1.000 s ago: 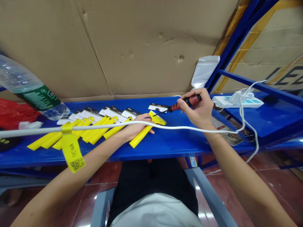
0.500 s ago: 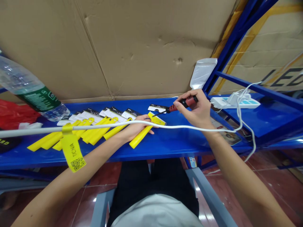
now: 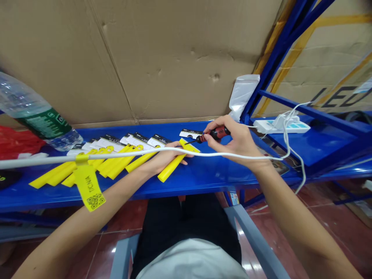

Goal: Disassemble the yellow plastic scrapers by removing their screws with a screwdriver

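The light is bright and even. White shine sits on the red floor [image 3: 247,257] at five o'clock and the bottle [image 3: 37,112] at nine. Under the blue table [image 3: 215,178], toward eight, it is dark. The screwdriver [image 3: 220,133] tip, mid-clock, looks fuzzy. Arms [image 3: 308,228] look stretched at four and eight.

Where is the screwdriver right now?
In the head view, the red-and-black screwdriver is right of centre, gripped in the right hand, its tip at the yellow piece the left hand holds.

A whitish top [image 3: 190,259] and black trousers [image 3: 193,226] are worn; left hand [image 3: 162,161], right hand [image 3: 237,136] and forearms [image 3: 116,199] are seen bare.
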Action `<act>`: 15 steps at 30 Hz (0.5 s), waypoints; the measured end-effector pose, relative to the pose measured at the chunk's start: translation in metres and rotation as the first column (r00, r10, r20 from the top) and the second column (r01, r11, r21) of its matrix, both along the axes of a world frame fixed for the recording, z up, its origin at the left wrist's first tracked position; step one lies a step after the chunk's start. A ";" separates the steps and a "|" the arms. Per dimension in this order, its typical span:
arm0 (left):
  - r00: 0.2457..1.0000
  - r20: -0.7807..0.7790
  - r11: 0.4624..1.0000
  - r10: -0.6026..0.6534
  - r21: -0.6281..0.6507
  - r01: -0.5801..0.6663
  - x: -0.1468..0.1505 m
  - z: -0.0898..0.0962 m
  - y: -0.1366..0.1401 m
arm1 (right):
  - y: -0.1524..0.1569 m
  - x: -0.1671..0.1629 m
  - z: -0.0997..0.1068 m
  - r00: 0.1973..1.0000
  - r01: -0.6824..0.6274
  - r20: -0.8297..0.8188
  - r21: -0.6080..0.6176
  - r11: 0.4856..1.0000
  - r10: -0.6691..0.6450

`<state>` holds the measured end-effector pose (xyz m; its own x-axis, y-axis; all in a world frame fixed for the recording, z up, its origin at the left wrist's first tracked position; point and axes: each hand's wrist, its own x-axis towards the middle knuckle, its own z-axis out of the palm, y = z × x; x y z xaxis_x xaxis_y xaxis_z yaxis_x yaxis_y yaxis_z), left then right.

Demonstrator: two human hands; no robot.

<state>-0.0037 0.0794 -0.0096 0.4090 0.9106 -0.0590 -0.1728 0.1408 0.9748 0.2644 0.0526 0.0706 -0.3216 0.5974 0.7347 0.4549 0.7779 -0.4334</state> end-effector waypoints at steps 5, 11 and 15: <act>1.000 -0.021 1.000 -0.018 0.001 0.018 -0.001 0.004 -0.004 | 0.002 -0.006 0.027 1.000 0.002 0.008 -0.206 0.978 -0.001; 1.000 0.019 1.000 0.010 -0.018 -0.010 0.001 0.002 -0.003 | 0.019 -0.005 0.055 0.972 -0.016 0.227 -0.205 0.979 0.063; 1.000 0.012 1.000 0.016 -0.013 -0.016 0.002 0.004 -0.007 | 0.029 -0.005 0.070 0.944 0.077 0.330 -0.204 0.976 -0.006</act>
